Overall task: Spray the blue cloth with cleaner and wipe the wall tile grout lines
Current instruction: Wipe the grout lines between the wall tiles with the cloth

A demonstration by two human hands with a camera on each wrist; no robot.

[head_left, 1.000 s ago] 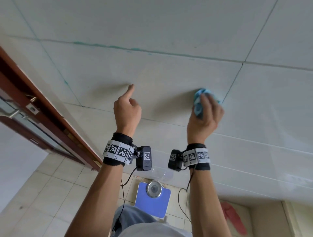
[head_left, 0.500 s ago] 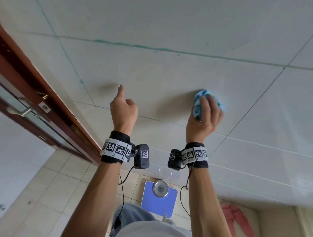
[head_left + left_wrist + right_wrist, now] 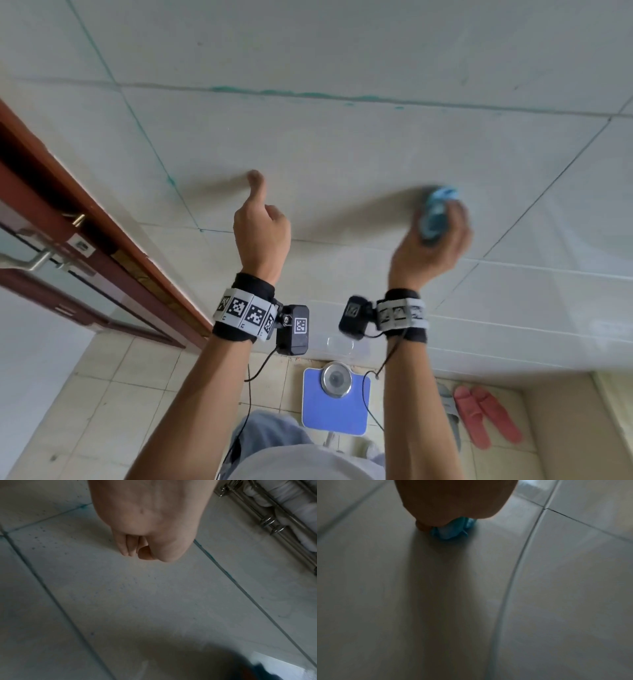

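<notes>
My right hand (image 3: 435, 240) grips a bunched blue cloth (image 3: 436, 212) and presses it against the pale wall tile, blurred by motion. In the right wrist view the cloth (image 3: 452, 531) shows under the fingers, left of a grout line (image 3: 518, 563). My left hand (image 3: 262, 222) has one digit out, touching the tile, with the other fingers curled and holding nothing. The left wrist view shows those curled fingers (image 3: 130, 547). A horizontal grout line (image 3: 308, 95) above carries teal stains. A slanted grout line (image 3: 548, 185) runs right of the cloth.
A brown door frame (image 3: 102, 219) with a metal handle (image 3: 27, 262) stands at the left. Below on the floor lie a blue scale (image 3: 335, 401), a clear container (image 3: 339, 344) and red slippers (image 3: 486, 418). A metal towel rail (image 3: 274, 520) shows in the left wrist view.
The right hand and cloth have slid left along the tile, away from the slanted grout line, and are now blurred. The left hand has shifted a little left, still touching the wall.
</notes>
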